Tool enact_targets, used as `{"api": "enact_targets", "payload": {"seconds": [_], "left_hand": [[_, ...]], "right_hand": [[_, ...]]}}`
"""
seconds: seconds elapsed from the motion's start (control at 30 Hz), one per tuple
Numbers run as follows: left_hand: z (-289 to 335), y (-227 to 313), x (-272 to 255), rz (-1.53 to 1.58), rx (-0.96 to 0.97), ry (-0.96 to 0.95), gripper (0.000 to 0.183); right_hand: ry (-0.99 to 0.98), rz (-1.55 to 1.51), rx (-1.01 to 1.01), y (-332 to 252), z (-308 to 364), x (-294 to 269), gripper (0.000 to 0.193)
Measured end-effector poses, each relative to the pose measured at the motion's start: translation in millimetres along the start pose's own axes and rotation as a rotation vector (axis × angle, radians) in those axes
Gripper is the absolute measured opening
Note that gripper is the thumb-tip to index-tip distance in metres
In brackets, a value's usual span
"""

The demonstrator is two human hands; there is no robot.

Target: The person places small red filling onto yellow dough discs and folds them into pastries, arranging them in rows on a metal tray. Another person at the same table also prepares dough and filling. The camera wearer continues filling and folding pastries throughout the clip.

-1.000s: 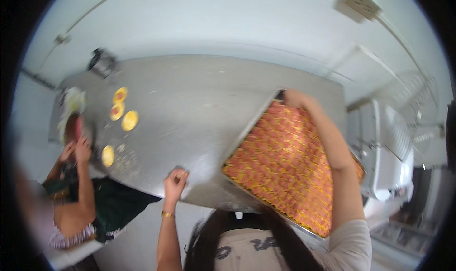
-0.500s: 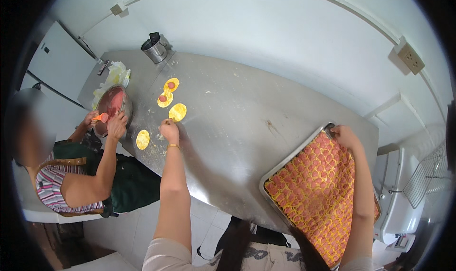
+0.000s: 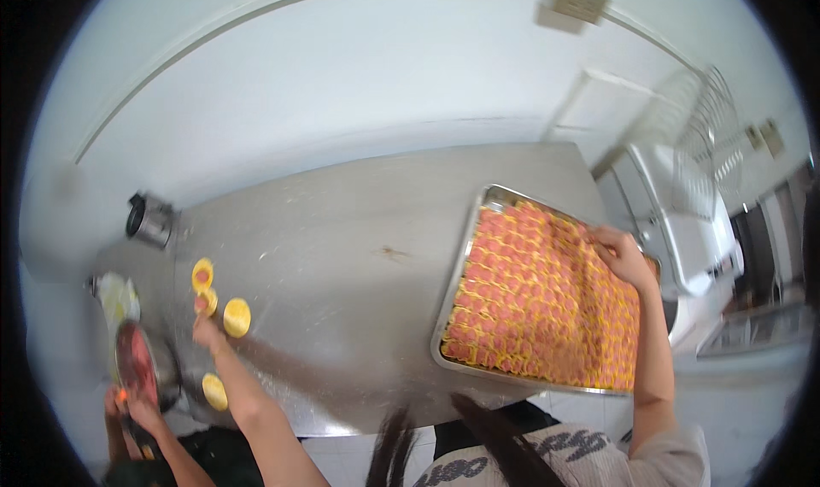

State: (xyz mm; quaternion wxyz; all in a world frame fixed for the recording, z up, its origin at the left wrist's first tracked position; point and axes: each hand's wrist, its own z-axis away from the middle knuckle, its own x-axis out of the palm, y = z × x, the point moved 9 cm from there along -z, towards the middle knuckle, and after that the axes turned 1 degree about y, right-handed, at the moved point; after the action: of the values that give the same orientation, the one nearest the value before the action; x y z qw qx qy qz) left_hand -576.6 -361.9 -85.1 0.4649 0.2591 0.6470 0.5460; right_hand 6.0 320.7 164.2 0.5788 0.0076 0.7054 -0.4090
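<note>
White wall (image 3: 359, 68) curving round the back, steel table (image 3: 342, 231) stretched out below it, and we start at the far left: a crumpled pale bag (image 3: 120, 297), then a metal bowl (image 3: 166, 366) of pink filling (image 3: 141, 360), a co-worker (image 3: 178, 454) busy over it. Behind, near the wall, sits a black-handled metal cup (image 3: 152, 221). Now two filled yellow wrappers (image 3: 202, 266), and right at the nearer one, the left hand (image 3: 206, 330): fingers bunched, too blurred to tell whether they pinch anything. Two plain wrappers (image 3: 237, 318) lie close by, one nearer the table's front edge. Across to the right, a metal tray (image 3: 446, 326), packed with rows of pink-topped yellow dumplings (image 3: 521, 290). Over their right side comes the right hand (image 3: 620, 255), fingers curled close together; whether they clamp a dumpling, I cannot tell. Beyond stands a white appliance (image 3: 675, 222).
</note>
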Motion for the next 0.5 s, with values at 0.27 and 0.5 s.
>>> {"api": "enact_targets", "payload": {"seconds": [0.27,0.5], "left_hand": [[84,42,27,0.981,-0.270,-0.607,0.050],[206,80,35,1.375,-0.184,-0.894,0.057]], "right_hand": [[0.018,-0.554,-0.013,-39,7,81,0.028],[-0.312,-0.634,-0.282,-166,0,217,0.030]]}}
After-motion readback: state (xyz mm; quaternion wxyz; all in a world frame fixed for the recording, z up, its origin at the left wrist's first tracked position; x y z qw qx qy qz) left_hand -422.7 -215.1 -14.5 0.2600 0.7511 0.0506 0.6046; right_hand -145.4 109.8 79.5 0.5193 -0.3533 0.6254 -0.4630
